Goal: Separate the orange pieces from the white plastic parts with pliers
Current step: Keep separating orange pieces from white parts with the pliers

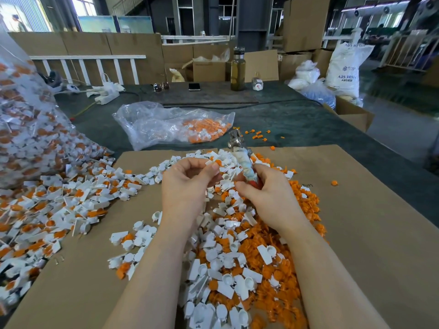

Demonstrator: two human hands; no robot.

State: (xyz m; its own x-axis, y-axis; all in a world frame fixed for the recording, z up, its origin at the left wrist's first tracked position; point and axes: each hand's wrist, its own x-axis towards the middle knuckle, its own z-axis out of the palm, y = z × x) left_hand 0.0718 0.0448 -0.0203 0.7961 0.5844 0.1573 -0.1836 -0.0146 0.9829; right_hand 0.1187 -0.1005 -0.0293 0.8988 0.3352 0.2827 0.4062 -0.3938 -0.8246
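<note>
At mid-frame, above the cardboard (356, 233) on the worktop (297, 119), the left hand (185, 186) pinches a small white part (212, 162) at its fingertips. It holds the part high and close to the pliers (242, 160), probably to feed it to them. The right hand (270, 198) curls round the wrapped handles, so the tool points to the upper frame. The blurred jaws cannot be judged parted or together. Whether the pinched part carries an orange piece is hidden by the fingers. Unsorted parts (59, 210) spill from a bag (23, 115) at left, apparently for easy reach; loose orange pieces (306, 205) gather at right, beneath the pliers.
</note>
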